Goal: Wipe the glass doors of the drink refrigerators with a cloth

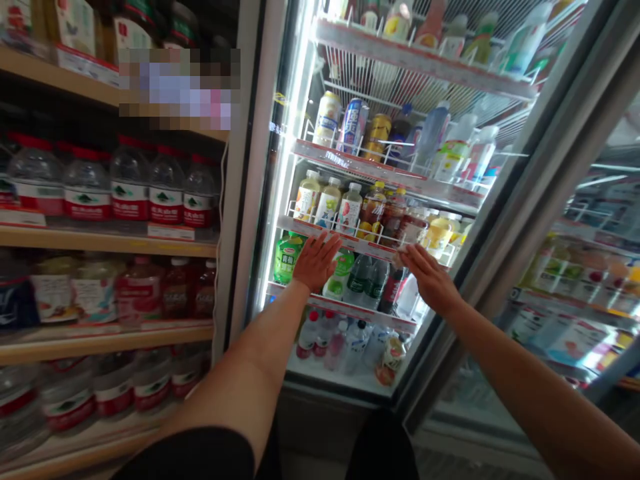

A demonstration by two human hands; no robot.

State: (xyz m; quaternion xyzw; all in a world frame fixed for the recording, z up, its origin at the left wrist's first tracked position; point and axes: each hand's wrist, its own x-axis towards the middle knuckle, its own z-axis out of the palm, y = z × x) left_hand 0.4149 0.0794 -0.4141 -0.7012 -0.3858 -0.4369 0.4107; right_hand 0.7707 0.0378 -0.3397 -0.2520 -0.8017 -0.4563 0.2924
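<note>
Both of my arms reach toward a lit drinks fridge with a glass front (345,377). My left hand (316,261) lies flat with its fingers stretched out, in front of the shelf edge below the juice bottles (329,202). To the right, my right hand (433,277) has straight fingers pointing up and left, near the dark drink bottles (393,217). Pale patches show at the fingertips of both hands; I cannot tell whether they are reflections. Neither hand visibly grips anything. Behind my left hand stand a green bottle (287,259) and several others.
Wooden shelves (100,238) with red-capped water bottles (130,183) stand at the left. A metal door frame (493,267) runs diagonally along the right, beside another stocked fridge (565,293). Cans (353,125) and bottles fill the upper shelves. My dark-clothed knee (383,447) is below.
</note>
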